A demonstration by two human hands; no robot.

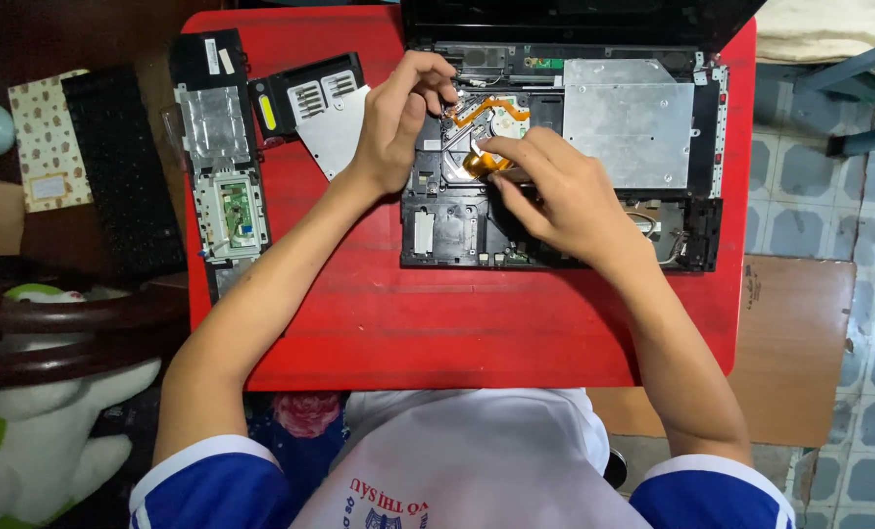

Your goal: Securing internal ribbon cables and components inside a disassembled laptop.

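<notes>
Two bare hands work inside an opened laptop base (555,167) that lies on a red counter (457,333). The left hand (393,122) curls over the top edge of the open bay, and its grip is pressed together on something small that the fingers hide; what it pinches cannot be told. The right hand (565,201) comes from the other side, and its grip pinches the lower end of an orange flat cable (486,106), just above the round metal part beneath it.

This cable looks thin, light and very flexible, like a plastic ribbon, and it probably tears or creases easily; the safer place to hold seems to be the stiffened end near its connector, not the bent middle. The base itself is rigid black plastic, with a flat silver metal plate (629,118) to the right of both grips.

To the left of the left grip lie a removed palm-rest panel (222,167) with dull foil and a small green board, a black cover (305,93) with slots, and further away a black keyboard (124,171), all hard and flat.
</notes>
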